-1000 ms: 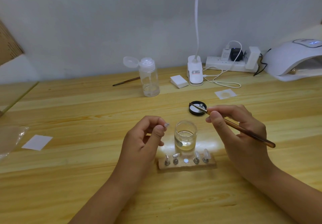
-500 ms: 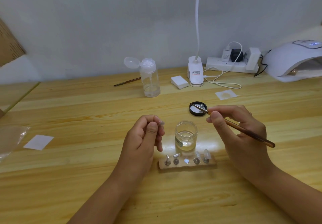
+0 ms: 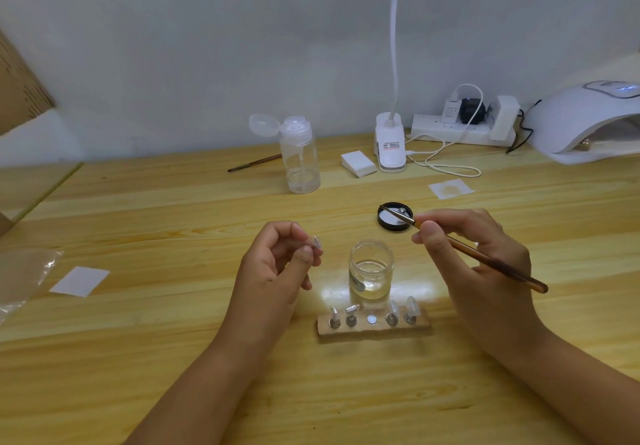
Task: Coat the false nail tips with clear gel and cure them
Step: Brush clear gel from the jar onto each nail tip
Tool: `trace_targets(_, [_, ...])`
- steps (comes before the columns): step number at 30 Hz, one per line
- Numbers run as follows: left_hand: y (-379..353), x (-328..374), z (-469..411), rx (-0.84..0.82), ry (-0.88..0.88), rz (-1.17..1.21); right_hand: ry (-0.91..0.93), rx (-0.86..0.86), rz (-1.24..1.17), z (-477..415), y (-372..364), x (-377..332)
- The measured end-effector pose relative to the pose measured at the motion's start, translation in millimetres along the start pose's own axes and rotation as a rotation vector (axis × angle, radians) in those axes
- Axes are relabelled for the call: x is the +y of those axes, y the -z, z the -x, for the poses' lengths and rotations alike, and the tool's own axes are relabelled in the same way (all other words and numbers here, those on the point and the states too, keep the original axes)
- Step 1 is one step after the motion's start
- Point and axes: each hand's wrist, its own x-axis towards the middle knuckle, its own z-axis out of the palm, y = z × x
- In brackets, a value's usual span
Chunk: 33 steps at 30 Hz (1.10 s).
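Observation:
My left hand (image 3: 273,268) pinches a small clear nail tip (image 3: 316,243) between thumb and forefinger, left of the open glass jar of clear gel (image 3: 370,271). My right hand (image 3: 474,257) holds a brown-handled brush (image 3: 485,257) like a pen, its bristles over the black jar lid (image 3: 394,216). In front of the jar lies a wooden holder (image 3: 374,330) with several metal pegs; some carry clear nail tips (image 3: 412,307), and one slot in the middle is bare.
A white curing lamp (image 3: 585,122) stands at the back right beside a power strip (image 3: 460,126). Further back are a pump bottle (image 3: 299,157), a second brush (image 3: 254,163), a pad stack (image 3: 358,164), a clip lamp base (image 3: 390,146). Paper squares (image 3: 80,281) lie left and right.
My left hand has turned the nail tip a little between its fingers, drawing it in and then out toward the jar. My right hand and the brush have stayed in place.

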Motion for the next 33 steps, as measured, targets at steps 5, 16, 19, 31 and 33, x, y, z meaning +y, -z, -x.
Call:
trace_targets(5, [-4,10,7,-0.074,-0.073,-0.03,0.006,0.005,0.006,0,0,0])
trace_targets(16, [-16,16,20,-0.143,-0.207,-0.254,0.013,-0.003,0.001,0,-1,0])
trace_targets(19, [-19,16,22,-0.162,-0.227,-0.287,0.012,0.001,0.007,0,-1,0])
trace_targets(31, [-24,12,25,-0.266,-0.299,-0.376,-0.006,-0.002,0.004,0,-1,1])
trace_targets(33, [-24,12,24,-0.254,-0.325,-0.412,-0.002,0.0,0.006,0,-2,1])
